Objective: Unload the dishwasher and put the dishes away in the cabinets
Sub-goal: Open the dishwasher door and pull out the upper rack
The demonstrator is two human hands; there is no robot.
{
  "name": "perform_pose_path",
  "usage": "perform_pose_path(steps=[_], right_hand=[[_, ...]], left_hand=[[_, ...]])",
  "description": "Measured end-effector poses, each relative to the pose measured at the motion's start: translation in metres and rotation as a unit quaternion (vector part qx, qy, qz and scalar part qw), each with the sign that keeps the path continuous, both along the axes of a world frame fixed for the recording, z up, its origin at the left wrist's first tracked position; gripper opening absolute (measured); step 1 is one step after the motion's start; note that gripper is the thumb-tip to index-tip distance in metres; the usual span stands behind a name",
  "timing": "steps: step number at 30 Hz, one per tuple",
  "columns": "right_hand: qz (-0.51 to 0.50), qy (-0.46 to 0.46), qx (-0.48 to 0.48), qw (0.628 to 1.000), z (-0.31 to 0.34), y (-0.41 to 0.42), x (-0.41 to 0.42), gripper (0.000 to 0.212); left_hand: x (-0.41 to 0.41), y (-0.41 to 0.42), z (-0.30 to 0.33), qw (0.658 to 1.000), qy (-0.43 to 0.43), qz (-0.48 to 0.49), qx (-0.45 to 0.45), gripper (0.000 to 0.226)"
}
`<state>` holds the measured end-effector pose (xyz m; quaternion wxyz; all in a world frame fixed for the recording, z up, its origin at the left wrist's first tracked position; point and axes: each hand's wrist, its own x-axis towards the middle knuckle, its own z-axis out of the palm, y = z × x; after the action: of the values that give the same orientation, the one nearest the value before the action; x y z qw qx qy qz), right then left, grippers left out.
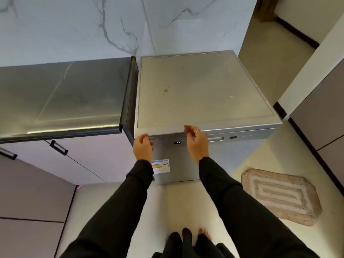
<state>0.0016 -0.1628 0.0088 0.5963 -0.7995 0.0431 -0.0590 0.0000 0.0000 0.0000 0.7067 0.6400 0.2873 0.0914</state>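
Fingers of both hands, left hand (142, 148) and right hand (197, 141), loosely curled, holding nothing, at the closed silver freestanding dishwasher (201, 101) door's top edge. Risk: uneven pull, fingers slip off.

Dishwasher (204, 94) door closed, blocks access inside. Counter (61, 97) flanks it close on left, narrow gap between. Floor (247, 161) on right open; rug (279, 196) lies there, apart from the dishwasher.

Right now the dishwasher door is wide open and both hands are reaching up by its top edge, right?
Not quite. The head view shows the dishwasher door closed. The left hand and right hand are indeed reaching up by its top edge.
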Motion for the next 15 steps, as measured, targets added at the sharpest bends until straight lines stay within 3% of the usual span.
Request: perform_pose_path(steps=[3, 6, 9, 15], right_hand=[[-0.023, 0.080, 0.037, 0.996, -0.015, 0.013, -0.001, 0.026], [-0.065, 0.168, 0.105, 0.978, -0.031, 0.026, -0.004, 0.023], [-0.076, 0.250, 0.170, 0.950, -0.045, 0.035, -0.005, 0.024], [-0.072, 0.396, 0.335, 0.852, -0.053, 0.057, -0.008, 0.025]], left_hand=[[-0.017, 0.008, -0.025, 0.979, 0.132, 0.044, -0.146, 0.027], [-0.024, 0.009, -0.038, 0.949, 0.185, 0.053, -0.248, 0.034], [-0.014, 0.005, -0.041, 0.942, 0.198, 0.061, -0.265, 0.037], [0.004, -0.002, -0.049, 0.940, 0.170, 0.086, -0.283, 0.034]])
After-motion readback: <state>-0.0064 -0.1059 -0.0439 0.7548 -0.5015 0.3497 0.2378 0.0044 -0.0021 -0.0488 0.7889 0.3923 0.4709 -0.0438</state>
